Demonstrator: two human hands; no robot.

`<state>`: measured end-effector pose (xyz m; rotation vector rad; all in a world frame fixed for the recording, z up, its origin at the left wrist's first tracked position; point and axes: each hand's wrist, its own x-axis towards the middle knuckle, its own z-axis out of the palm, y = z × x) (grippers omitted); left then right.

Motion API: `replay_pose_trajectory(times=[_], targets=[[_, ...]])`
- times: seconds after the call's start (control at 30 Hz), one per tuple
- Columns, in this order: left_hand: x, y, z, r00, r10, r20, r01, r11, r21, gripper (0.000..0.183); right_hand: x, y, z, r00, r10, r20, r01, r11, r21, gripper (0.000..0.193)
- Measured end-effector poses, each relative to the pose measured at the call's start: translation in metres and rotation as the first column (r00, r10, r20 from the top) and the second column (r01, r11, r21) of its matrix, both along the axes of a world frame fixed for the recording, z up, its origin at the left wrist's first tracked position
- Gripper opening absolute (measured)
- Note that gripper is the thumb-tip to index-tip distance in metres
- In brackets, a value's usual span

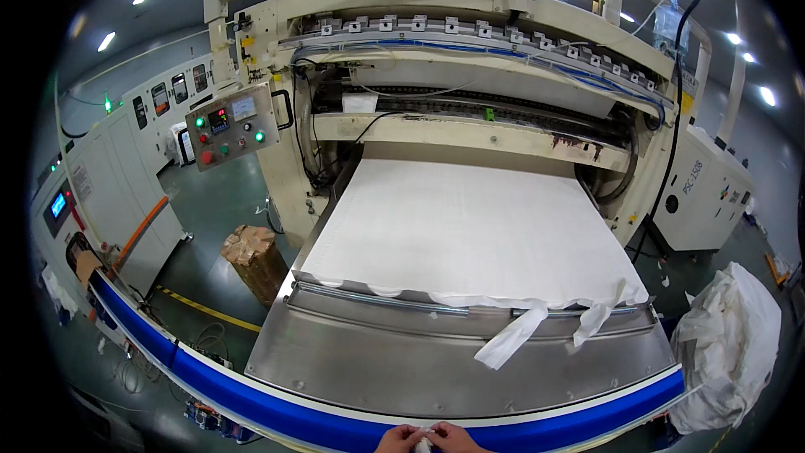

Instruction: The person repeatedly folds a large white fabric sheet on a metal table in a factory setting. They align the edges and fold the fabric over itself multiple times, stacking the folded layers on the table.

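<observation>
Sheet spread under the press; small white piece between both hands

Work state, as judged from this view: the white sheet (470, 226) lies spread and mostly flat on the machine bed, its far edge under the crossbeam; that much looks done; its front edge is uneven, and the first loose strip (513, 340) and the second loose strip (594, 324) trail from it over the metal table (369, 361); whether either is torn free cannot be told; the ragged edge and strips look unfinished.

Hands: left hand (399, 439) and right hand (451, 438) meet at the lower edge of the view, fingers drawn narrow and pinching a small white piece (423, 445); its lower part is cut off by the frame; both hands are well apart from the sheet.

Surroundings: the blue rail (319, 426) runs between hands and table, an obstacle to any reach forward; a metal rod (386, 297) crosses below the sheet's front edge, with the strips lying over its line; control panel (232, 127) at the left of the machine frame (281, 176); brown wrapped drum (255, 264) on the floor beside it; a heap of crumpled white material (729, 344) to the right of the table; a black cable (677, 75) hangs at the right.
</observation>
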<state>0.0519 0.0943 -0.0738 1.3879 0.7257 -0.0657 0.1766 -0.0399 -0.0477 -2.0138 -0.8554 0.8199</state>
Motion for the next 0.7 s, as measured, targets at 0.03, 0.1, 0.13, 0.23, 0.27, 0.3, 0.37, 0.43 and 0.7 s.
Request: replay_pose_trajectory(times=[0.03,0.1,0.13,0.23,0.27,0.3,0.37,0.43,0.7], targets=[[0.0,0.0,-0.005,1.0,-0.011,0.014,0.011,1.0,0.005,0.032,0.0,-0.001,-0.001,1.0,-0.005,0.024,0.005,1.0,0.015,0.04],[0.001,-0.002,-0.004,0.999,-0.034,0.006,0.033,0.999,0.038,0.031,0.001,-0.004,0.004,0.999,-0.013,-0.035,0.014,0.999,0.03,0.04],[0.002,-0.003,0.0,0.999,-0.045,-0.016,0.046,0.997,0.066,0.031,0.001,-0.006,0.008,0.998,-0.018,-0.065,0.02,0.999,0.037,0.04],[0.008,-0.008,0.019,0.996,-0.048,-0.08,0.054,0.995,0.083,0.031,-0.002,-0.01,0.015,0.993,-0.064,-0.1,0.071,0.995,0.069,0.038],[0.009,-0.009,0.022,0.994,-0.043,-0.101,0.051,0.996,0.077,0.031,0.0,-0.012,0.011,0.988,-0.038,-0.148,0.045,0.998,0.046,0.038],[0.008,-0.01,0.023,0.995,-0.054,-0.08,0.06,0.995,0.075,0.031,0.002,-0.014,0.006,0.981,-0.012,-0.195,0.017,1.0,0.025,0.037],[0.008,-0.01,0.023,0.997,-0.074,-0.036,0.077,0.995,0.07,0.031,0.006,-0.018,-0.003,0.977,0.032,-0.212,-0.035,0.999,-0.01,0.038],[0.01,-0.014,0.04,0.996,-0.064,-0.056,0.068,0.994,0.081,0.031,0.009,-0.021,-0.008,0.986,0.069,-0.155,-0.077,0.996,-0.047,0.039],[0.008,-0.015,0.049,0.996,-0.06,-0.059,0.065,0.994,0.093,0.03,0.006,-0.018,0.003,0.982,0.044,-0.184,-0.055,0.997,-0.053,0.041]])
